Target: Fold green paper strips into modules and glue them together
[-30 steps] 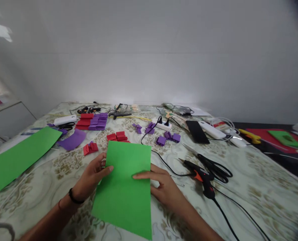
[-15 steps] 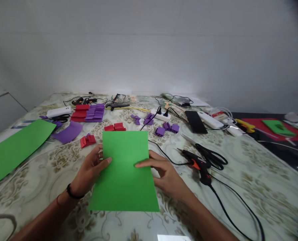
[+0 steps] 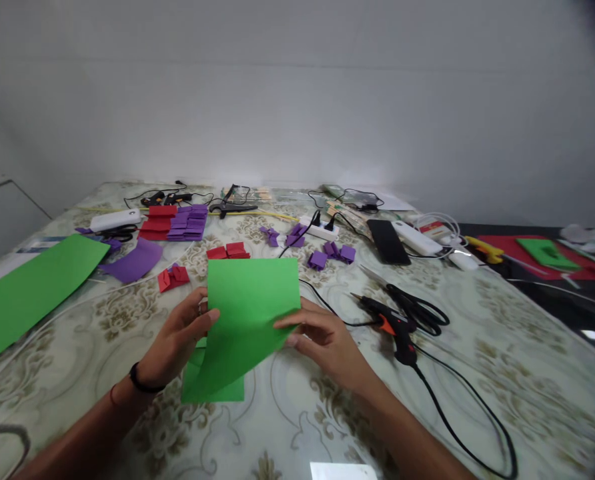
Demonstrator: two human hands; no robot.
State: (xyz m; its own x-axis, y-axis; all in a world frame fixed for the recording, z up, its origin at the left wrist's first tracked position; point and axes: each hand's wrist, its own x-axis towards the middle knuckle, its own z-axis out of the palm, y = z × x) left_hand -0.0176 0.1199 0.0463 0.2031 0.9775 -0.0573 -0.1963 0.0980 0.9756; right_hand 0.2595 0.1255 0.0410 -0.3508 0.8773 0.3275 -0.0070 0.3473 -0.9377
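Both my hands hold one green paper sheet (image 3: 247, 310) above the patterned table (image 3: 477, 347). My left hand (image 3: 180, 337) pinches its left edge, thumb on top. At the right edge my right hand (image 3: 322, 337) grips it with thumb and fingers. The sheet bends, its lower part curling under and toward me, with a lower corner showing beneath near the tabletop. A black band circles my left wrist.
A black-and-orange glue gun (image 3: 395, 327) and black scissors (image 3: 417, 313) lie right of my hands, a cord trailing forward. Red pieces (image 3: 172, 277), purple pieces (image 3: 332, 253), a stacked pile (image 3: 180, 223), a power strip (image 3: 320, 230), a phone (image 3: 387, 241) and a long green sheet (image 3: 27, 290) lie around.
The green sheet was flat between my hands; now its lower half has folded under and the sheet tilts. My hands have come slightly closer together.
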